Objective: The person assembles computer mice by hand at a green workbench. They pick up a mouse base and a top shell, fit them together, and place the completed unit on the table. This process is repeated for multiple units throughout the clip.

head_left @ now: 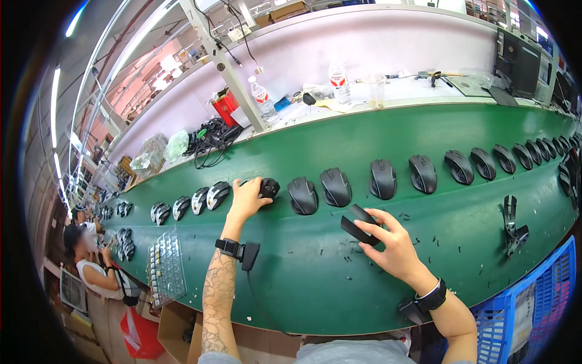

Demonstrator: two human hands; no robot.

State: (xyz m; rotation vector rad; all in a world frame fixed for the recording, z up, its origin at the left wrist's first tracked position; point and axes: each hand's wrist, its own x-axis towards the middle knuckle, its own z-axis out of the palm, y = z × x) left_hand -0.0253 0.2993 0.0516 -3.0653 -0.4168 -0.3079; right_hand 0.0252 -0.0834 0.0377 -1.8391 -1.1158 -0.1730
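Head view: a green belt (339,285) curves across, carrying a row of black mice.
Left hand (247,199): stretched forward, fingers curled over a mouse (268,187) and gripping it where it sits on the belt.
Right hand (394,242): raised just above the belt, fingers wrapped around a flat black cover (357,225), pinching it.
Row: the next mouse (302,195) sits just right of the left hand; more mice run on beyond the right hand's fingertips.
Left of left hand: pale mice (208,196), then a clear tray (165,267) nearer the belt's edge.
Scraps (351,258): small black bits scattered below and around the right hand.
Far right of right hand: a black clamp (512,224) and a blue crate (545,291).
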